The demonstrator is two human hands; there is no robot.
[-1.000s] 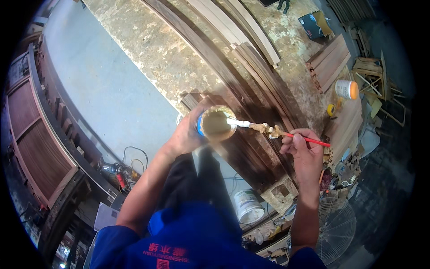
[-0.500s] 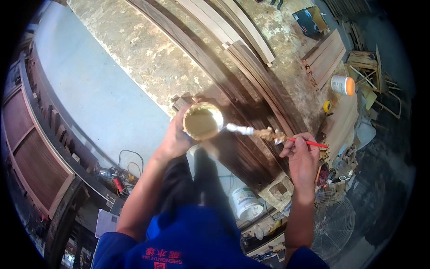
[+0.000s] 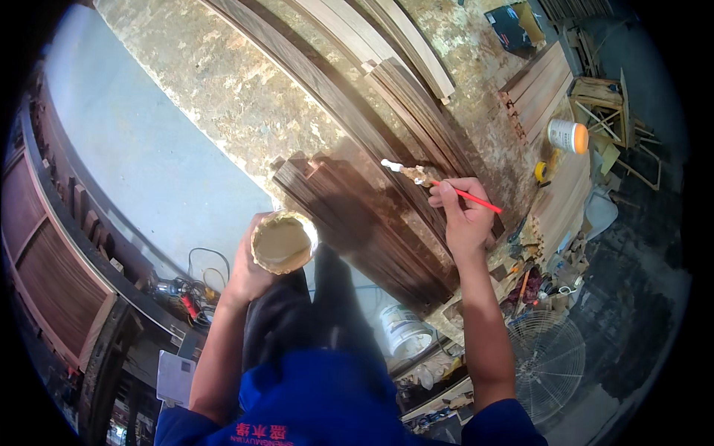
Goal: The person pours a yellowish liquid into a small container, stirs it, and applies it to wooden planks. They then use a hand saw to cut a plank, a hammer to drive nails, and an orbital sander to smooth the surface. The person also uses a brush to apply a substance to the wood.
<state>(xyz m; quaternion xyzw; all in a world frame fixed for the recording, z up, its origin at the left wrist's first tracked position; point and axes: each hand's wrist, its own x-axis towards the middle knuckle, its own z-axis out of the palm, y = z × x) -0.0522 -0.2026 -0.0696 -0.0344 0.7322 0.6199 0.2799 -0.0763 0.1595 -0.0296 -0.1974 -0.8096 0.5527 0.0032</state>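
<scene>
My left hand is wrapped round a round pot with a crusted rim and tan liquid inside. It is held over my legs, beside the near end of a stack of dark wooden strips. In my right hand is a brush with a thin red handle. Its lower part is caked with brown residue, and the white tip points away to the left above the strips. Brush and pot are apart.
Long boards lie across the worn worktop. On the right are a white jar with an orange lid, a yellow tape measure and joined planks. Below stand a white bucket and a wire fan guard.
My left hand has lowered the pot toward me and to the left. My right hand has moved up and left with the brush, so its tip is now farther from the pot.
</scene>
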